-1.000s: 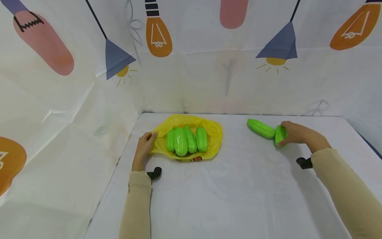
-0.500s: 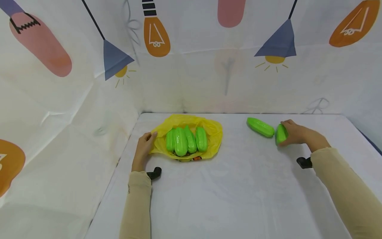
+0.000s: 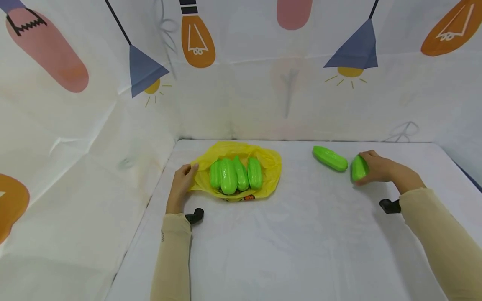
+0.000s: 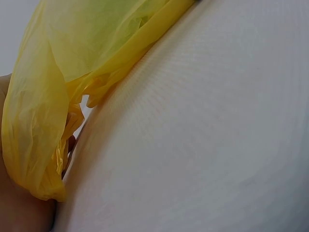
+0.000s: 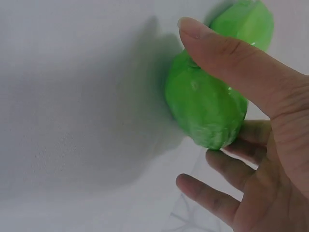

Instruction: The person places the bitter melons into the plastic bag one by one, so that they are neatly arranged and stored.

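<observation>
My left hand (image 3: 182,184) pinches the left edge of a yellow plastic bag (image 3: 272,165), whose mouth gapes toward me. Inside the bag several glossy green toy vegetables (image 3: 228,176), long like fat cucumbers, lie side by side. In the left wrist view the bag's crumpled film (image 4: 36,125) runs over the hand and hides most of the fingers. At the right, my right hand (image 3: 380,168) grips another green toy vegetable (image 3: 359,168) low over the table. In the right wrist view the thumb crosses over this vegetable (image 5: 205,101), with fingers behind and below it.
One more green toy vegetable (image 3: 330,159) lies on the white table (image 3: 282,246), just left of the right hand. A white cloth wall (image 3: 248,100) printed with lamps and bulbs rises at the table's back edge and along its left side.
The right hand has turned the vegetable in its grip, and the gap to the one lying beside it has widened slightly. The left hand and the bag stay put.
</observation>
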{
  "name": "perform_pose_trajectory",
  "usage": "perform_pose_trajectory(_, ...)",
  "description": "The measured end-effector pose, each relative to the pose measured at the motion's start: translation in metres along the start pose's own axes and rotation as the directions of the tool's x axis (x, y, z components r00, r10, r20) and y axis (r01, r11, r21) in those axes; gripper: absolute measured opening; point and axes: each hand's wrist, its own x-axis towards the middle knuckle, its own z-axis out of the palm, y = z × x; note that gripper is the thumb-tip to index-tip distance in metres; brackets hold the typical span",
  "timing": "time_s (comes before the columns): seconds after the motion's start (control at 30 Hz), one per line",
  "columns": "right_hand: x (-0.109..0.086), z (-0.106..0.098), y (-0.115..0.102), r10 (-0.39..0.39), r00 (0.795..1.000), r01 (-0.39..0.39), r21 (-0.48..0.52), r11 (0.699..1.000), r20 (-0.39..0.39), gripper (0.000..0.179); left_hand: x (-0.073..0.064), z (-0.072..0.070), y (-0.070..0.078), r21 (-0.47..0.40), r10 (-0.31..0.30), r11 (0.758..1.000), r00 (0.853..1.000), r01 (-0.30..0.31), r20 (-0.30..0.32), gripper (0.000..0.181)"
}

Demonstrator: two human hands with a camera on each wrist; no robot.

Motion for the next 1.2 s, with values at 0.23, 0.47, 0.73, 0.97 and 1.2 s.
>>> perform_pose_trajectory(0.23, -0.006, 0.000, 0.000, 0.035, 0.999, -0.035, -0.031, 0.999, 0.011, 0.120, 0.001, -0.001, 0.001, 0.027, 0.006, 1.000, 1.000, -0.006, 0.001, 0.068)
perform_pose_trajectory(0.47, -0.008, -0.002, -0.004, 0.033, 0.999, -0.032, -0.094, 0.995, 0.012, 0.119, 0.000, -0.001, 0.002, 0.018, -0.004, 1.000, 1.000, 0.004, 0.011, 0.069)
perform_pose_trajectory(0.73, -0.008, 0.000, -0.003, 0.029, 1.000, -0.028, -0.117, 0.993, 0.007, 0.122, -0.001, -0.002, 0.003, 0.018, -0.021, 1.000, 1.000, 0.020, 0.015, 0.072)
perform_pose_trajectory(0.97, -0.004, 0.001, -0.007, -0.006, 1.000, 0.003, -0.172, 0.985, -0.017, 0.117, -0.001, -0.003, 0.000, 0.018, -0.010, 1.000, 1.000, 0.010, 0.003, 0.070)
perform_pose_trajectory(1.2, -0.001, 0.000, -0.016, -0.026, 0.999, 0.022, -0.177, 0.984, -0.019, 0.113, 0.000, 0.000, 0.002, 0.016, -0.002, 1.000, 1.000, 0.002, 0.003, 0.070)
